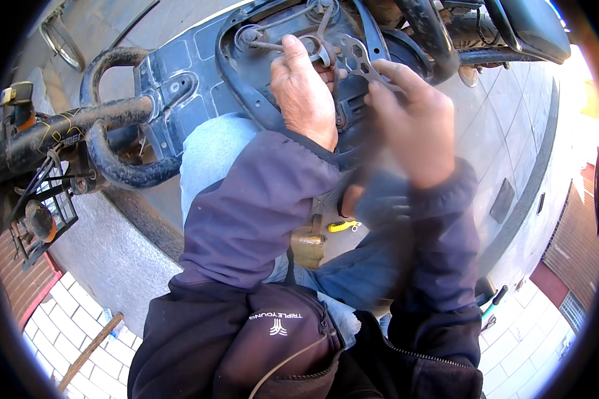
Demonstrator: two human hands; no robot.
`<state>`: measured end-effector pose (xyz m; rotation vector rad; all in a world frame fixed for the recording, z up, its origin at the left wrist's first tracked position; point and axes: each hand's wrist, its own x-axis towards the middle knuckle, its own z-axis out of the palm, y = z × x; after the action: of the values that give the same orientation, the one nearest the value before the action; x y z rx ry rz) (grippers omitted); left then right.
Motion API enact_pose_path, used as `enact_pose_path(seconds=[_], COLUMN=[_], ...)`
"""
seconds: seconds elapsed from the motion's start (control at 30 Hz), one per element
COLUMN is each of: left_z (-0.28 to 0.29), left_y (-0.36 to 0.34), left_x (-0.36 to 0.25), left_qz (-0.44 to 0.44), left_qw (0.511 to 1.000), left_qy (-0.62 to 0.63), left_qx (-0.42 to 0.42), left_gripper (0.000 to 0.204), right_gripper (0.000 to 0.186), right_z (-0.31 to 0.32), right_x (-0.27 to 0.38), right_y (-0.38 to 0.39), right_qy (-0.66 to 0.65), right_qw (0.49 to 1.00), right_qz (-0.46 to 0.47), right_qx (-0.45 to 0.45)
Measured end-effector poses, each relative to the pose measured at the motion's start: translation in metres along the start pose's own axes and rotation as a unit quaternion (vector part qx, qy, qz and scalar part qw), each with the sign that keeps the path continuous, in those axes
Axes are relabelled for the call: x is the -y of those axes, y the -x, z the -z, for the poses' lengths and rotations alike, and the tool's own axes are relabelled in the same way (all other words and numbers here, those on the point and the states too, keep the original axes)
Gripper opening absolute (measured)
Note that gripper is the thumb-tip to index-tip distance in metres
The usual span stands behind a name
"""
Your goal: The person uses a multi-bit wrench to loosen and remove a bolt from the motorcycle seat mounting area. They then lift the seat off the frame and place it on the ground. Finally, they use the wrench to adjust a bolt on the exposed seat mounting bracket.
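Observation:
My right hand (412, 113), partly blurred, pinches the end of a flat silver multi-hole wrench (359, 60) with hexagonal openings. The wrench's far end lies close beside my left hand (304, 90). That hand is closed around a ring-shaped metal part (315, 50), thumb pointing up; its other fingers are mostly hidden behind the part. Both hands work over a dark recess, edged by a black rim (236, 86), in the bluish-grey body panel (180, 73) of a vehicle. Metal rods and a round pivot (249, 34) show inside the recess.
Thick black frame tubes (123, 169) stick out at the left, with an orange lamp (41, 223) near them. A black seat-like part (529, 30) is at the upper right. On the ground between my legs lies a small yellow tool (341, 227). A wooden stick (90, 352) leans at lower left.

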<state>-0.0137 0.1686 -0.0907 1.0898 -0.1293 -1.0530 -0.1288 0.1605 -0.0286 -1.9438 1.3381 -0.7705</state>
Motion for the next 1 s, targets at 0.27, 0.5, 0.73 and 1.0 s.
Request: enact_pose_path(seconds=[0.27,0.5,0.73,1.0], left_z=[-0.001,-0.002,0.002,-0.002], left_y=[-0.002,-0.004,-0.008,-0.003], left_x=[0.006,0.005,0.014,0.008], left_qz=[-0.032,-0.037,-0.079,-0.043], left_qw=[0.999,0.997,0.993,0.993], left_qy=[-0.026,-0.045,-0.082,-0.099], left_qx=[-0.022,-0.043,-0.042,-0.045], left_gripper=[0.046,0.044,0.043,0.047], right_gripper=[0.015,0.005,0.012,0.020], right_z=[0.003,-0.012,0.013,0.007], right_x=[0.014,0.032,0.028,0.114], right_y=[-0.012,-0.004,-0.048,-0.093], right_qy=[0.131,0.298,0.158,0.288], right_qw=[0.985,0.943,0.974,0.899], right_qz=[0.110,0.146,0.106,-0.090], right_qx=[0.000,0.022,0.123,0.316])
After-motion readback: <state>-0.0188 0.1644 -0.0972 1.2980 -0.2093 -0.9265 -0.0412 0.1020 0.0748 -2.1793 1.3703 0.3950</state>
